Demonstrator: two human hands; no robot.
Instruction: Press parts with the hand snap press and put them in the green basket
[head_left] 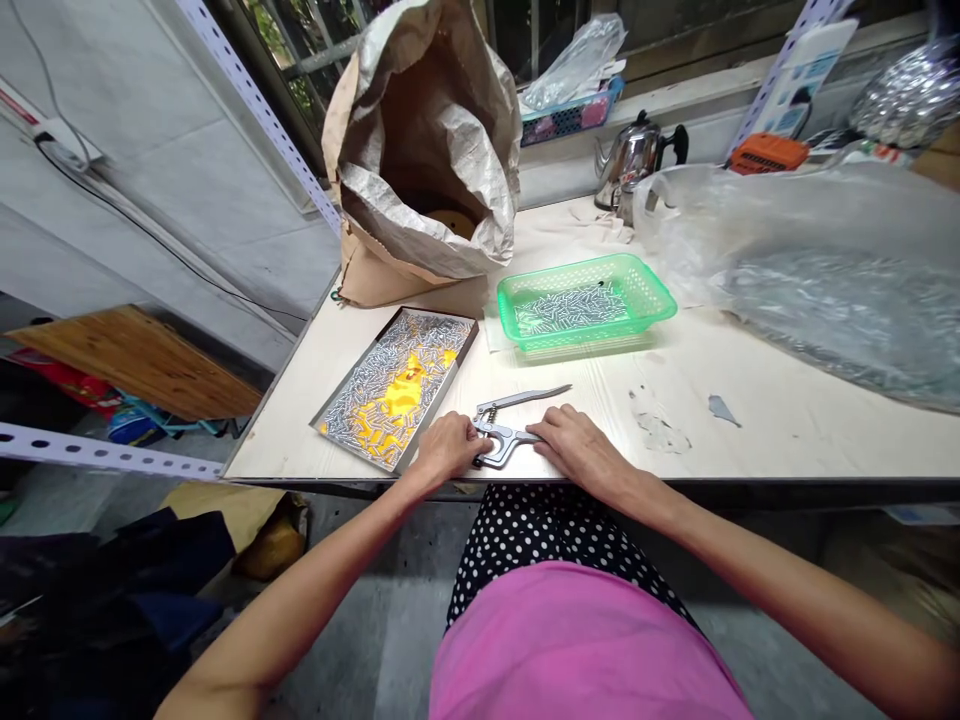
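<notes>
The table (pixel 787 450) is brightly lit — the floor (pixel 360 610) below its front edge dim. Highlights glint on the kettle (pixel 636 152) by the back edge; the view's margins look stretched — and softly blurred at right.

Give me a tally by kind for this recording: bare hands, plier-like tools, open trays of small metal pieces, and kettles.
Hands: 2 (left hand, right hand)
Plier-like tool: 1
Trays: 2 (shallow box, green basket)
Kettle: 1
Total: 6
</notes>
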